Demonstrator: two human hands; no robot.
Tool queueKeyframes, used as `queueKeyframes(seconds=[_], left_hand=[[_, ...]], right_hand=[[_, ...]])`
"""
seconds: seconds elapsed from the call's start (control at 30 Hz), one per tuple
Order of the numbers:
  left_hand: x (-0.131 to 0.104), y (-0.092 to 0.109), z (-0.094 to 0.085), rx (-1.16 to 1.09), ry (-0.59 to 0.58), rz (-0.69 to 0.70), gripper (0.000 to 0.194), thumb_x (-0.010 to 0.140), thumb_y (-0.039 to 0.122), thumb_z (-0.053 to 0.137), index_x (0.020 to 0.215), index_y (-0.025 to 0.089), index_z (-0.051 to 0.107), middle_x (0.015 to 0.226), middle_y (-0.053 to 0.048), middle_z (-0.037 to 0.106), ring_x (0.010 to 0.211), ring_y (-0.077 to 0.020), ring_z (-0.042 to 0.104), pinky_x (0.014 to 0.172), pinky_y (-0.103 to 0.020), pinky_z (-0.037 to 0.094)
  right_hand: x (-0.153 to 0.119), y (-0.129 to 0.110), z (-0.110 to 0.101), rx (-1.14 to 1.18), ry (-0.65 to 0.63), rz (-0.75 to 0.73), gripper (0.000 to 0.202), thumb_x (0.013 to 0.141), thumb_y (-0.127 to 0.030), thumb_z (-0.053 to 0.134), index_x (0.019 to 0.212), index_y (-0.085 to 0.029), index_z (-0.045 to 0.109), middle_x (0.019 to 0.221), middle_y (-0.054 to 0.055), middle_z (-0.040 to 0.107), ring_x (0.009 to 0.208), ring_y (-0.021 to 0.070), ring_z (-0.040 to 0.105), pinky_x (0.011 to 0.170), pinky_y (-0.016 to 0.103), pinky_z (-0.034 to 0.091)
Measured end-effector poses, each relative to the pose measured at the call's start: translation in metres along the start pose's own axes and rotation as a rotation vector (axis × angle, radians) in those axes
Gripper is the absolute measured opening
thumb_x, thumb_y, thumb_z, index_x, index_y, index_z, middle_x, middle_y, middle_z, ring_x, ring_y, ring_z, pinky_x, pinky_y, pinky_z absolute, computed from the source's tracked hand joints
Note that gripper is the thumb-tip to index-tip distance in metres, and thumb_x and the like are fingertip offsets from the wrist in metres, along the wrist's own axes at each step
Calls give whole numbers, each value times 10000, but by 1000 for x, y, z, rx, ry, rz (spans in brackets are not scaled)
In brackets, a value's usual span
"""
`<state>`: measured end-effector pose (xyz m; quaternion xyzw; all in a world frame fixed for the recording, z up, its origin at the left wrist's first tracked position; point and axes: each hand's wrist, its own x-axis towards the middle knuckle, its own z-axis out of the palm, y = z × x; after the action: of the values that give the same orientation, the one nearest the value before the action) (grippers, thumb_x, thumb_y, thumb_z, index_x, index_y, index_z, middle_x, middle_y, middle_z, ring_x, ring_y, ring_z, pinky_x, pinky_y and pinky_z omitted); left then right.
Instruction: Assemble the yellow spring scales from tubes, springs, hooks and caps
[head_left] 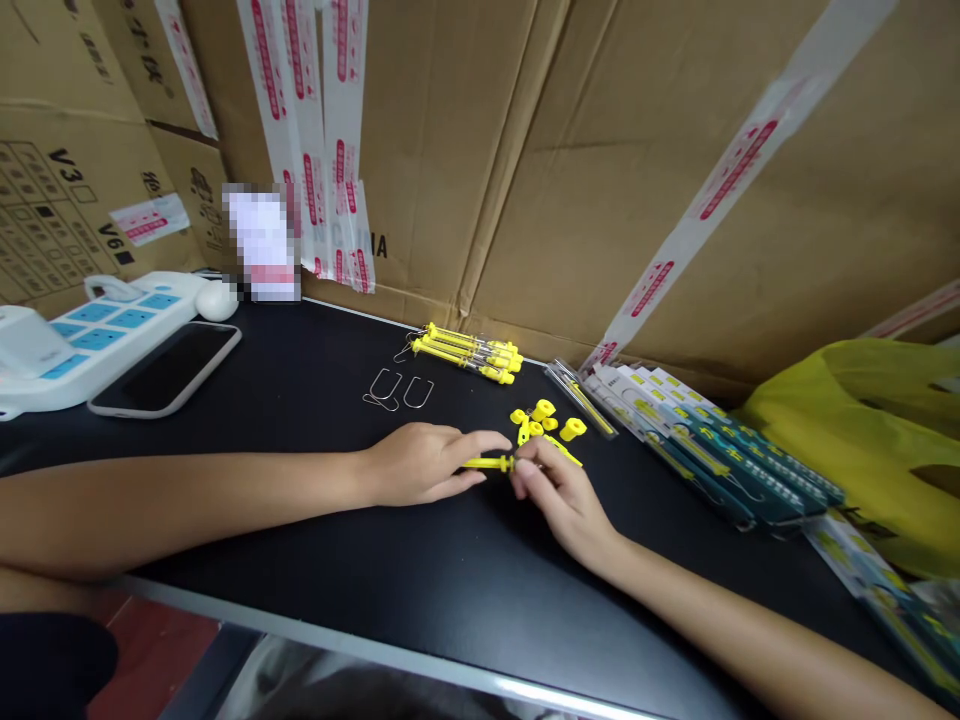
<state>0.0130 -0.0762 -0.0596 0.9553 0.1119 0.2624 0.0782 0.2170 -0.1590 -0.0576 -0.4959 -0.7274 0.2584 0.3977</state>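
Nearest is the bare front of the black counter (450, 590), with two forearms reaching over it. At its middle, the left hand (412, 465) holds a slim yellow rod (486, 463) roughly level, its left end among the fingers. The right hand (566, 495) has its fingers pinched at the rod's right end; what else they grip cannot be told. Just beyond the right hand lie loose yellow pieces (544, 409). Farther off, wire loops (418, 392) lie left of these, near a bundle of yellow-and-metal rods (465, 353). Packaged items (705, 440) and a yellow bag (847, 400) are at right; a phone (169, 370) lies beside a power strip (105, 330) at far left.
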Motion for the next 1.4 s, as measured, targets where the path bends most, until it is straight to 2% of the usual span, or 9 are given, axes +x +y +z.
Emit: queueKeyframes(seconds=[0.13,0.27,0.4,0.57,0.7,0.87,1.07,1.2,1.4], left_hand=[[3,0,-4,-211,55,-189,390,859,194,485,1237,213,392,844,16,602,802,-127,584,755,-230,441],[7,-4,-5,-450,183,-344,302,855,222,525,1148,203,451,838,25,563,634,-75,505,626,-198,422],[9,-8,-3,-623,300,-371,249,857,246,545,1087,181,475,915,-13,569,718,-89,530,622,-196,440],[8,-6,-4,-559,311,-264,316,837,132,509,1148,182,486,1149,-66,515,862,-113,547,766,-246,480],[8,-6,-4,-522,301,-258,384,812,96,513,1174,205,450,1160,-50,522,893,-117,562,839,-276,469],[8,-7,-5,-365,340,-310,446,736,232,671,1121,199,448,1068,-42,516,962,-164,526,836,-312,449],[9,-11,-4,-604,192,-477,219,772,329,628,872,168,518,697,48,516,595,-77,498,573,-205,411],[12,-14,-5,-918,141,-500,107,805,231,533,825,132,568,711,9,595,546,-73,560,542,-196,432],[11,-15,-11,-1110,53,-419,231,827,257,503,962,108,616,794,-48,658,534,-84,593,524,-196,436]], right_hand=[[4,6,-3,233,170,124,275,937,-367,399,716,-205,423,572,-44,459,479,84,372,465,216,307],[5,8,-3,278,203,169,291,932,-387,403,707,-204,426,563,-43,469,463,81,370,439,211,288],[3,4,-3,192,83,93,296,927,-368,426,688,-196,446,596,-30,482,507,87,395,491,223,323],[0,-2,-3,52,-96,-34,253,922,-317,438,707,-189,474,658,-5,494,606,113,453,582,245,364],[-1,-5,-1,-95,-210,-178,171,891,-257,478,735,-188,471,676,-2,483,602,116,438,576,246,354],[-2,-7,3,-256,-287,-303,145,847,-245,532,720,-196,482,678,3,493,629,128,451,582,247,344],[1,-9,2,-183,-221,-123,267,874,-276,472,623,-197,431,599,-17,451,549,111,417,533,237,329],[4,-7,-1,-92,-146,30,345,901,-358,438,604,-184,465,566,-20,459,528,107,412,516,235,320],[6,-2,-2,-9,-98,79,398,916,-415,414,608,-179,504,556,-27,447,531,105,418,528,234,322]])
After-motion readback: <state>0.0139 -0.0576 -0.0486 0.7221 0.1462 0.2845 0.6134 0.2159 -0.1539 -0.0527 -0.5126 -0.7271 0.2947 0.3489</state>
